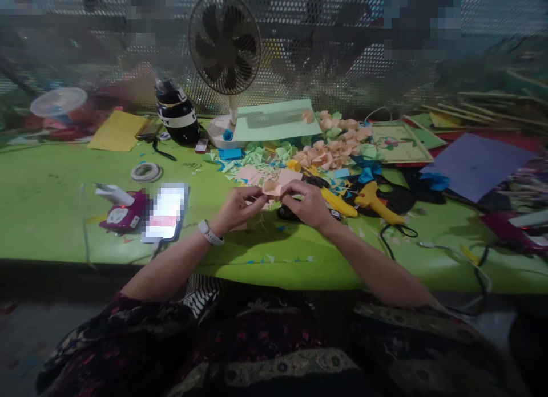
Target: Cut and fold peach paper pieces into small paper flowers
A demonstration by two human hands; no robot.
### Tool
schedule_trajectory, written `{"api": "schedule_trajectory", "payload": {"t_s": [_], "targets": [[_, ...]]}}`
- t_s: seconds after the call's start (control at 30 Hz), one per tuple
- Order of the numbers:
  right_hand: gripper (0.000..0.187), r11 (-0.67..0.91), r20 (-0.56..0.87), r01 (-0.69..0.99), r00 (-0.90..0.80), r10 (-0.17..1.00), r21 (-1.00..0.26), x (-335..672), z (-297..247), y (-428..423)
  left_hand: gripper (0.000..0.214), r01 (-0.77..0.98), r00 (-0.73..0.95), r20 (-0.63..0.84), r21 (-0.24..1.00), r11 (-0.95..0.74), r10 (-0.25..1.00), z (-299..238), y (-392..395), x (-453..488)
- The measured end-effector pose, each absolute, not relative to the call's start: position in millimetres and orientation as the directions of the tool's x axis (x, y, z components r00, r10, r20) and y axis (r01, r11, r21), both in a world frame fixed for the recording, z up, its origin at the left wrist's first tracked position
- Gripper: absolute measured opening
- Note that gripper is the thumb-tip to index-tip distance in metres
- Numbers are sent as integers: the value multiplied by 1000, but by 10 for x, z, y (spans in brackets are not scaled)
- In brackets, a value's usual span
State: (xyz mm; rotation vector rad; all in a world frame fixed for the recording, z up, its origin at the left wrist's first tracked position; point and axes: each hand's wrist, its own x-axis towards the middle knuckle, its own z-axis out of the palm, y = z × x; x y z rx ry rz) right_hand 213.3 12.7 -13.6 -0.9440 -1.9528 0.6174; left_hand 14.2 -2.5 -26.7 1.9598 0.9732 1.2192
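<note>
Between both hands, just above the green table, is a small curled piece of peach paper (272,187). My left hand (245,207), with a white watch band on its wrist, pinches the paper's left side. The right side is gripped by the fingers of my right hand (307,203). Flat pieces of pink-peach paper (291,176) lie right behind the fingers. Past them spreads a pile of curled peach paper pieces (331,146), mixed with green and blue scraps. A dark object under my right hand is partly hidden.
A yellow glue gun (377,202) and a yellow-handled tool (339,202) lie to the right. On the left are a lit phone (165,211), a purple power strip (124,211), a tape roll (146,171) and a black bottle (175,114). A fan (225,43) stands behind.
</note>
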Motion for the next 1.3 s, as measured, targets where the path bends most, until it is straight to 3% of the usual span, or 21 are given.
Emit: {"api": "schedule_trajectory", "payload": {"t_s": [0.17, 0.3, 0.77, 1.03, 1.17, 1.3], "targets": [[12, 521, 432, 390, -296, 852, -759, 2129, -145, 141, 32, 33, 237, 279, 955, -295, 930, -303, 10, 148], [15, 510, 410, 404, -311, 857, -759, 2132, -136, 139, 39, -44, 211, 212, 977, -207, 954, -288, 19, 160], [17, 621, 466, 442, -415, 781, -647, 2164, -181, 173, 25, 2, 132, 270, 962, -272, 954, -268, 74, 101], [15, 638, 535, 496, -352, 768, -589, 2274, -134, 265, 18, 203, 82, 82, 974, -97, 993, -326, 357, -172], [11, 791, 572, 465, -548, 610, -397, 2222, -132, 194, 25, 276, 71, -22, 961, 2, 997, -416, 515, -323], [18, 930, 384, 303, -849, 363, -208, 2113, -168, 21, 32, 362, 53, -123, 927, 95, 991, -463, 584, -404]]}}
